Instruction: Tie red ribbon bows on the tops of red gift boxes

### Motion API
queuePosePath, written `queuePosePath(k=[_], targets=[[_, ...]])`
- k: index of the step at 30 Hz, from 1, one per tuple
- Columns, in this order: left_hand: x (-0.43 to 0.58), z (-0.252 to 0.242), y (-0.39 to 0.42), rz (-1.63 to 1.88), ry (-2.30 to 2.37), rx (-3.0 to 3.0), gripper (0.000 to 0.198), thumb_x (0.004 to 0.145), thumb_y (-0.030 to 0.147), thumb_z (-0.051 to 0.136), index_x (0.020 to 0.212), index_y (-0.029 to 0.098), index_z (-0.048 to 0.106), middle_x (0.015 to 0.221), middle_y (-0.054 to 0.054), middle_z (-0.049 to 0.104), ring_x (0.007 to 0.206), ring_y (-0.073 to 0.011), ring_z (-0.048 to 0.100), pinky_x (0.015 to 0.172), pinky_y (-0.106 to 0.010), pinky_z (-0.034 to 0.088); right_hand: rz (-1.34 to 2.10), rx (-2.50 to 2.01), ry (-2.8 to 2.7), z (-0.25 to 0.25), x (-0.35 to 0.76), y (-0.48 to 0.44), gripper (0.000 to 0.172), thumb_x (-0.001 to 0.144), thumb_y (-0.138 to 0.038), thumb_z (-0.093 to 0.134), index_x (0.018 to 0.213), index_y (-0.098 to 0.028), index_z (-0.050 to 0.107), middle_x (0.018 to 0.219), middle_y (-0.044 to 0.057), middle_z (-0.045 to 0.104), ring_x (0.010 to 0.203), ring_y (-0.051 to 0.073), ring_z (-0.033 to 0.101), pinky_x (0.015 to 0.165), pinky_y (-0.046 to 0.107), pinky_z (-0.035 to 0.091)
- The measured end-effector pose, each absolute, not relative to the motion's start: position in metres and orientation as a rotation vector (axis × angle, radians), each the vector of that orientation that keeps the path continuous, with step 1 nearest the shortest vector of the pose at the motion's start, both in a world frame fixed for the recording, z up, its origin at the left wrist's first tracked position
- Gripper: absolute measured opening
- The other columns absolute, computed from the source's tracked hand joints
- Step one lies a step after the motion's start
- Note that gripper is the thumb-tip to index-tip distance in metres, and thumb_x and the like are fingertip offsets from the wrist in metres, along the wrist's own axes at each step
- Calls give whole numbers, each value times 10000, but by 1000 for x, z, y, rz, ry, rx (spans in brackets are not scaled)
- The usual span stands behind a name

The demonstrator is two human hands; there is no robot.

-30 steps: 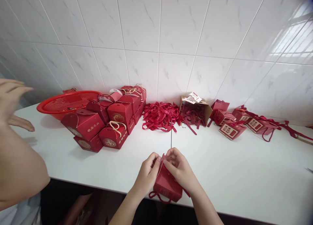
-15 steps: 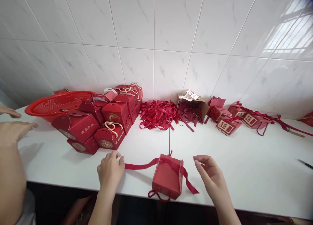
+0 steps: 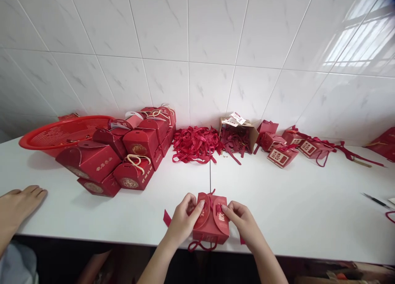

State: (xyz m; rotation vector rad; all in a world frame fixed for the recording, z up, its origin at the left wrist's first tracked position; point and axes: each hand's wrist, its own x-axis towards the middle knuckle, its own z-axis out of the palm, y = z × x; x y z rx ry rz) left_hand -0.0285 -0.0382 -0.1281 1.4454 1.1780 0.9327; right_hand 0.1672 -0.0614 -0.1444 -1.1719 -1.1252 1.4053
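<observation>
A small red gift box [image 3: 208, 228] sits at the table's front edge with its two rounded flaps bent over the top. My left hand [image 3: 184, 218] pinches the left flap, thumb on its face by the slot and fingers curled behind. On the other side, my right hand [image 3: 239, 220] grips the right flap between thumb and fingers. A dark red ribbon [image 3: 167, 218] runs through the flap slots; one end pokes out left of my left hand, the other is mostly under my right wrist. A cord loop [image 3: 197, 246] hangs from the box's near side.
Stacked red boxes [image 3: 105, 158] and a red plastic basket [image 3: 31, 140] stand left. Behind lie a ribbon heap [image 3: 196, 144] and a carton [image 3: 253, 138] of ribbons; finished-looking boxes [image 3: 282, 156] and a pen [image 3: 375, 200] are right. Another person's hand [image 3: 26, 199] rests far left.
My left hand has let go of the ribbon's left stretch and moved right to the box; my right hand has come in leftward. Both flaps are now folded over the top. The other person's hand has lowered.
</observation>
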Motion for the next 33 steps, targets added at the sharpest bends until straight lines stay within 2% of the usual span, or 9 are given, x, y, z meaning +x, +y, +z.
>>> queuePosePath(k=[3, 6, 12, 18, 22, 25, 28, 33], targets=[[-47, -124, -30, 856, 1203, 1471, 432, 831, 502, 485, 568, 194, 333, 558, 60, 280, 543, -100, 297, 534, -238, 266, 1537, -1063, -1014, -141, 183, -58, 440, 776, -425, 649, 631, -212, 293, 521, -98, 262, 474, 57, 198, 462, 214, 184], [-59, -122, -24, 846, 1273, 1465, 498, 773, 505, 567, 512, 192, 280, 540, 69, 201, 526, -89, 236, 517, -239, 221, 1550, -1065, -951, -138, 197, -56, 444, 720, -396, 707, 701, -229, 296, 524, -125, 191, 466, 48, 76, 442, 213, 87], [-61, -133, -21, 773, 1163, 1385, 452, 736, 487, 615, 513, 177, 373, 529, 68, 279, 530, -85, 260, 520, -228, 231, 1492, -1168, -1089, -141, 208, -56, 386, 743, -437, 675, 743, -225, 352, 536, -112, 249, 495, 63, 132, 468, 217, 124], [-65, -113, -26, 798, 1151, 1431, 307, 746, 411, 643, 605, 153, 553, 598, 31, 450, 604, -102, 375, 583, -225, 306, 1350, -1300, -1176, -135, 210, -59, 362, 778, -499, 613, 726, -218, 390, 545, -99, 198, 516, 82, 135, 479, 239, 129], [-58, -92, -30, 824, 1107, 1388, 274, 775, 381, 620, 617, 163, 572, 590, 38, 445, 572, -90, 364, 570, -214, 320, 1247, -1391, -1425, -122, 209, -61, 392, 822, -550, 508, 679, -187, 479, 582, -55, 299, 556, 97, 231, 505, 256, 197], [-52, -86, -32, 808, 1047, 1362, 254, 773, 359, 628, 614, 164, 586, 612, 24, 503, 605, -100, 433, 612, -212, 361, 1361, -1353, -1507, -117, 206, -63, 450, 821, -551, 508, 582, -188, 390, 580, -54, 248, 556, 96, 209, 502, 264, 176], [-51, -84, -34, 797, 1030, 1356, 203, 766, 345, 640, 672, 165, 631, 686, -3, 591, 688, -127, 517, 674, -221, 399, 1461, -1246, -1358, -119, 203, -64, 470, 834, -543, 503, 584, -204, 294, 581, -66, 175, 538, 89, 148, 496, 267, 131], [-53, -81, -35, 768, 1093, 1374, 162, 741, 327, 665, 740, 166, 652, 762, -24, 655, 745, -155, 581, 708, -239, 436, 1444, -1098, -1220, -122, 204, -65, 447, 846, -533, 504, 618, -210, 296, 564, -79, 177, 527, 88, 117, 492, 270, 103]])
